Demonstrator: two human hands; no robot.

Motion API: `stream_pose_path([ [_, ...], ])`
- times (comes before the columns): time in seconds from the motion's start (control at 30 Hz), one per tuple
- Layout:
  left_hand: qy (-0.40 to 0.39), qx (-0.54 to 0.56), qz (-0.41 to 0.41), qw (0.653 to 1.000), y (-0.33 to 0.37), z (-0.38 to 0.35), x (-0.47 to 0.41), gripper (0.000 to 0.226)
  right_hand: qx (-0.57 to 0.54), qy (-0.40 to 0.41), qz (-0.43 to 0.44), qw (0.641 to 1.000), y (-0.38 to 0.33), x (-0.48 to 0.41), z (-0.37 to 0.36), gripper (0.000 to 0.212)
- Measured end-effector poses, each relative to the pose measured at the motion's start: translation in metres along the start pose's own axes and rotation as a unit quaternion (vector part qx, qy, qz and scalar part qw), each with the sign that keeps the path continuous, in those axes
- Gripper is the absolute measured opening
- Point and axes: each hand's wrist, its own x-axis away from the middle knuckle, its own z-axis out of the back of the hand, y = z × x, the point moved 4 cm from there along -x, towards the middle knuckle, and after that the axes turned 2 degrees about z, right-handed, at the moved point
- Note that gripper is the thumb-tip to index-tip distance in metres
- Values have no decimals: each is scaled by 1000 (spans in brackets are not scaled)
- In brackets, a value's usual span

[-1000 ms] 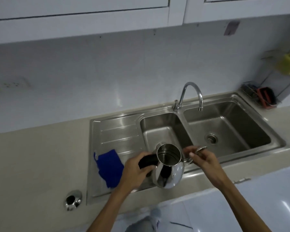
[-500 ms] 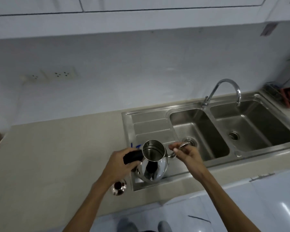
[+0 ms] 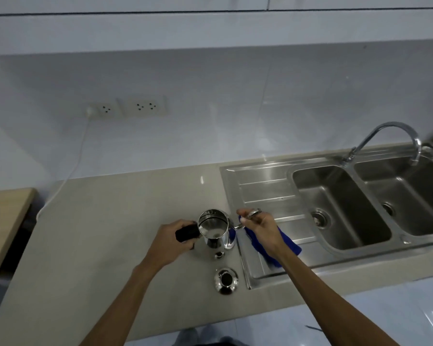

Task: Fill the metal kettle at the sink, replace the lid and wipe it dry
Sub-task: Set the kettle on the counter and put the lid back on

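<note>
Left hand (image 3: 170,242): fingers wrapped tight round the black handle (image 3: 185,233). Right hand (image 3: 263,229): fingertips curled, pinching at the spout (image 3: 238,226) tip by the look of it. Shiny bit on top of those fingers, ring or loose part, can't tell.

Metal kettle (image 3: 214,226) sits upright between the hands at frame centre, top open, over the beige counter (image 3: 110,233) just left of the drainboard (image 3: 265,193). Can't tell if the base is set down.

Lid (image 3: 225,280) lies on the counter just below the kettle, apart from it. Blue cloth (image 3: 289,244) lies on the drainboard under the right wrist. Sink (image 3: 335,186) and faucet (image 3: 417,148) are at right, well apart from the kettle.

Handling guess:
- rigid polished steel, slick if wet
- heavier and sloshy once filled, so carry by the handle and keep it level
- lid is small and light, take it by the knob

No brand or readable writing. Wall sockets (image 3: 128,108) at upper left are unlabelled.
</note>
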Motion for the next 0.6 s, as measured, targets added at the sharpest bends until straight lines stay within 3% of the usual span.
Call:
stream_pose_path([
  [0.6,-17,-13,30,999,-37,1,-22,35,23,12,-68,997,27,-31,-18,23],
])
